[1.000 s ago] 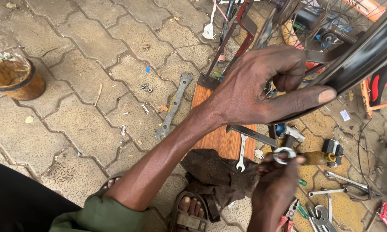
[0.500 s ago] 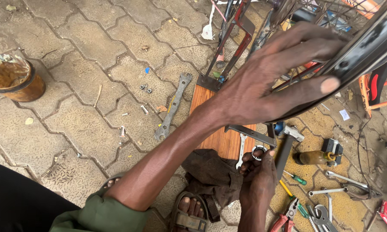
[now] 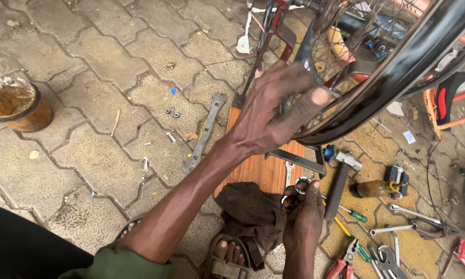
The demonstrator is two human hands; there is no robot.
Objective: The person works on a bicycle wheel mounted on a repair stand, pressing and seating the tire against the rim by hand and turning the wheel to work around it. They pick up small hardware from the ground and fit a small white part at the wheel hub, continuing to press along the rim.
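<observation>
While the black bicycle wheel rim [image 3: 397, 67] stands tilted across the upper right, the left hand [image 3: 273, 113] presses against its inner edge, fingers curled together around the rim and spokes. Lower down, the right hand [image 3: 302, 212] pinches a small silver metal ring [image 3: 302, 182] at its fingertips, just above a dark brown rag [image 3: 248, 209]. A wooden board [image 3: 258, 165] lies beneath, a grey-headed hammer [image 3: 341, 175] just to its right, and a flat grey spanner [image 3: 205, 132] left on the paving.
</observation>
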